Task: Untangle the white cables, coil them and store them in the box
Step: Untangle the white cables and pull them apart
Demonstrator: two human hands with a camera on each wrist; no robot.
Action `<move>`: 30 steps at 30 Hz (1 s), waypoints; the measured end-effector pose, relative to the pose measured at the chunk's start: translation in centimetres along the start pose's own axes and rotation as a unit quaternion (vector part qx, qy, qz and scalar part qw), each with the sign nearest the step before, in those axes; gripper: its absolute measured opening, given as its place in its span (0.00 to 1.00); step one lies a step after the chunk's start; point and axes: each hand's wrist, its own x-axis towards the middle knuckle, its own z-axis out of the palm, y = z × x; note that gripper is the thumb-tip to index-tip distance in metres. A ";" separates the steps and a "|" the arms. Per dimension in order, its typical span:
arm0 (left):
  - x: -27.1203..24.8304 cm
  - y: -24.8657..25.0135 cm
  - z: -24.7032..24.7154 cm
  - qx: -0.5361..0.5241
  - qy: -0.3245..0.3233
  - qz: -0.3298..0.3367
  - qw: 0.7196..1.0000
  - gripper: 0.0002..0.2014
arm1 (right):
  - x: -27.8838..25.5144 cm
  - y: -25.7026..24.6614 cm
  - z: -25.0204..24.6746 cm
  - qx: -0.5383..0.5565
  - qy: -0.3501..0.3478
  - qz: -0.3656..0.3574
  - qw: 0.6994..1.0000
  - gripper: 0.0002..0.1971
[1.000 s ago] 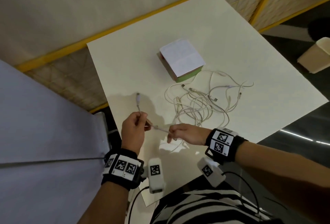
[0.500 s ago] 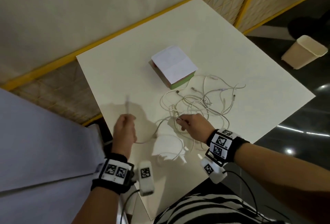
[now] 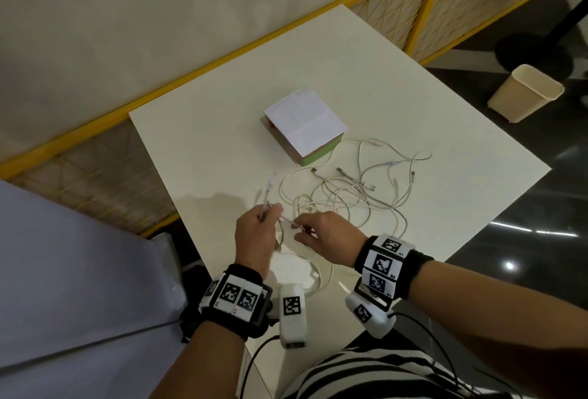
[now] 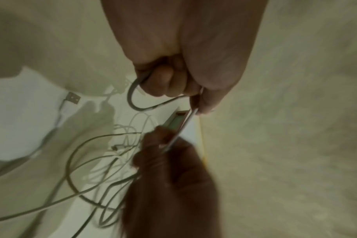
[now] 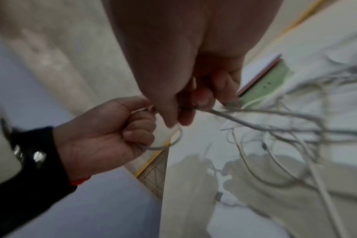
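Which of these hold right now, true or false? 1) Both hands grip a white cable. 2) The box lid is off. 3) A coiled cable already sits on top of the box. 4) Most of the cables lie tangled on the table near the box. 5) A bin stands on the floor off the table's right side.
1) True. The left hand and the right hand each pinch the same white cable between them.
2) False. The box is closed, with its white lid on.
3) False. Nothing lies on the box.
4) True. The tangled cables are spread on the table just in front of the box.
5) True. The beige bin stands on the dark floor.
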 end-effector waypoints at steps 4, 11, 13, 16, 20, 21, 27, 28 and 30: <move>1.2 1.5 -2.1 -0.052 0.048 0.036 0.997 0.15 | -1.0 2.2 0.0 0.049 -0.072 0.101 0.991 0.06; 4.3 3.7 -7.3 -0.252 0.129 0.046 0.958 0.16 | -2.5 5.8 -1.3 -0.055 -0.134 0.213 0.966 0.08; 4.8 3.7 -8.4 -0.236 0.149 0.068 0.958 0.17 | -2.7 6.4 -1.4 -0.029 -0.117 0.213 0.970 0.10; 4.7 2.5 -8.2 -0.169 0.165 0.069 0.969 0.16 | -2.6 5.9 -1.6 0.009 -0.036 0.174 0.984 0.12; 2.6 0.2 -4.2 -0.049 0.078 -0.003 0.996 0.11 | -1.7 4.0 -2.1 0.012 0.059 0.117 0.991 0.15; 1.9 -0.2 -2.8 -0.013 0.049 -0.018 0.999 0.10 | -1.3 3.6 -2.1 0.000 0.067 0.104 0.992 0.15; -0.7 -0.1 3.0 0.097 -0.082 -0.054 0.990 0.19 | -0.3 1.3 -1.1 -0.060 0.057 0.018 0.996 0.15; -0.4 -0.2 3.2 0.098 -0.066 -0.050 0.992 0.20 | -0.3 1.1 -1.1 -0.048 0.066 0.017 0.996 0.14; 0.0 -0.1 3.1 0.091 -0.028 -0.038 0.995 0.21 | -0.5 1.3 -1.0 -0.033 0.075 0.027 0.996 0.12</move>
